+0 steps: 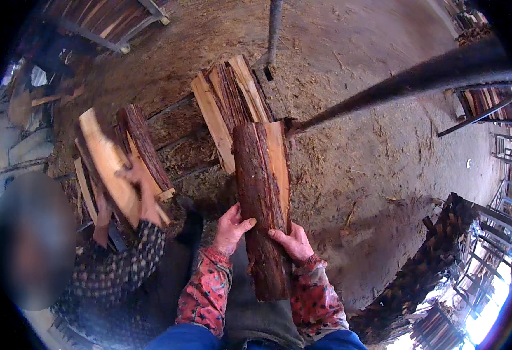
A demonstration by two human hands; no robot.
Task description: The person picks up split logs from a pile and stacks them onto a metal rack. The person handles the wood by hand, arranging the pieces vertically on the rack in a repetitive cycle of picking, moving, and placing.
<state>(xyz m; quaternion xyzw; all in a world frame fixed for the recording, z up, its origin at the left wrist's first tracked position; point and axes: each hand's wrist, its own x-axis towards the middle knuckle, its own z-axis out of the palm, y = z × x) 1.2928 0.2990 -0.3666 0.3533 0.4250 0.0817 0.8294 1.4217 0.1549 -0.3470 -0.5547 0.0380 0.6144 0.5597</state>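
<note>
Brown bark-edged slabs (257,181) are grasped from opposite sides by the fingers of left hand (230,228) and right hand (294,241), presumably keeping the pieces pressed together

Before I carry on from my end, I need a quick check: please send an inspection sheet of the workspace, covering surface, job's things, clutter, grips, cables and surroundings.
Surface: brown, earthen-looking floor strewn with pale wood debris.
Job's things: long reddish-brown bark-covered wooden slab, tan cut wood along its right side; one piece or two, cannot tell.
Clutter: stack of tan, bark-edged wooden boards beyond the slab.
Grips: left grip and right grip hold the slab from opposite sides, thumbs on top.
Cables: nothing seen.
Surroundings: co-worker's dark checked sleeve at left, near a pale curved wooden slab; thick dark metal bar at upper right.
</note>
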